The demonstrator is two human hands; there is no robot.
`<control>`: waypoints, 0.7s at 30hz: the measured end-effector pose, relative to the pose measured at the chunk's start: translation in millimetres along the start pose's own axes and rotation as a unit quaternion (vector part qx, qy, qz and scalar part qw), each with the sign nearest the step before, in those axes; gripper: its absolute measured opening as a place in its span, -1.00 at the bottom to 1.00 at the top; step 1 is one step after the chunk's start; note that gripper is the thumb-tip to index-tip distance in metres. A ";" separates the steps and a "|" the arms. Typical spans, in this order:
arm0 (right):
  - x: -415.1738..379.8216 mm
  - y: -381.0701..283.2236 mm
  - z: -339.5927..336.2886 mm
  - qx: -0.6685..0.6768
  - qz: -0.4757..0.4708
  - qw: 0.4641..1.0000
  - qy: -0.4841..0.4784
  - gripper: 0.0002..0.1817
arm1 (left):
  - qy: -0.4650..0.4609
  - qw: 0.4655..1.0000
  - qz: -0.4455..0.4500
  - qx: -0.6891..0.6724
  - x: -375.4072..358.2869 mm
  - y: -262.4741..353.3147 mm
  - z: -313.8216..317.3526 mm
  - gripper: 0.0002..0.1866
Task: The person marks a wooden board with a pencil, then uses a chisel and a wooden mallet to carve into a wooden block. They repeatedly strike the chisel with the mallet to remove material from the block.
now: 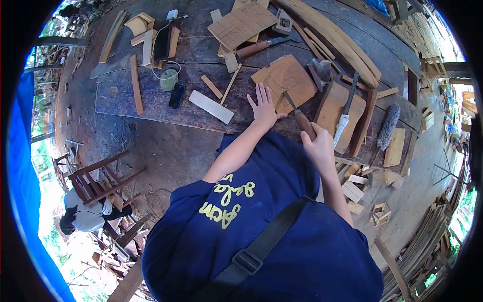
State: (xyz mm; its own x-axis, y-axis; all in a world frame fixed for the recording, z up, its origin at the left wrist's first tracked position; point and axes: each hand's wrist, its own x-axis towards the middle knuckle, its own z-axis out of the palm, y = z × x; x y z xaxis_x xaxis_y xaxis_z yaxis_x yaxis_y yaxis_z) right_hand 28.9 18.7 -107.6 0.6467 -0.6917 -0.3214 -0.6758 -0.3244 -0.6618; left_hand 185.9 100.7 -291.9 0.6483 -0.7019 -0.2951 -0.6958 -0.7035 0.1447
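My right hand is wrapped round the wooden handle of a chisel. The blade points away from me, its tip down on a square brown wooden board near the table's front edge. Marked or cut outlines show on the board, close to the blade. My left hand lies with fingers spread at the board's left edge, the thumb towards the chisel. Whether the left fingers rest on wood or table is hard to make out. Just right of the board, a long tool with a white-wrapped grip lies across a curved wooden piece.
On the workbench lie a larger marked board, another wooden-handled chisel, a pale wood strip, a phone and a fuzzy grey brush. A person sits at lower left beside wooden furniture.
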 end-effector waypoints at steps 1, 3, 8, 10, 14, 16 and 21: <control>2.3 -2.0 -2.5 -0.005 0.009 1.000 -0.013 -0.67 | 0.015 1.000 0.006 -0.015 -0.1 -0.6 1.6 0.42; 6.1 -3.6 -4.8 -0.008 0.010 1.000 -0.018 -0.67 | 0.028 0.999 0.012 -0.029 -0.2 -1.3 2.6 0.42; 6.0 -2.2 -4.1 -0.011 0.013 1.000 -0.025 -0.66 | 0.026 0.999 0.009 -0.031 0.6 -1.4 3.9 0.42; 3.7 -3.6 -4.1 0.003 0.007 1.000 -0.016 -0.65 | 0.026 0.999 0.010 -0.030 1.1 -2.0 4.3 0.41; 1.6 0.4 0.5 0.004 0.009 1.000 -0.007 -0.65 | -0.008 1.000 0.006 -0.016 0.0 -0.3 -2.6 0.40; 1.9 -0.3 -0.5 0.004 0.007 1.000 -0.005 -0.65 | -0.009 1.000 0.009 -0.019 -0.1 -0.6 -4.3 0.40; 4.2 -3.3 -6.2 0.011 0.007 1.000 -0.022 -0.66 | 0.004 1.000 0.017 -0.021 0.4 -1.8 -0.2 0.41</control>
State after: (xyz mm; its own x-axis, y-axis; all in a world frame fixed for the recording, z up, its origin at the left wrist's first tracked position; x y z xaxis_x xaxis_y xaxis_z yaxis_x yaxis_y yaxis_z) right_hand 31.7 12.9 -102.6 0.6520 -0.6671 -0.3605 -0.6776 -0.2992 -0.6718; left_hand 187.5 101.7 -292.2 0.6275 -0.7257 -0.2821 -0.7032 -0.6838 0.1948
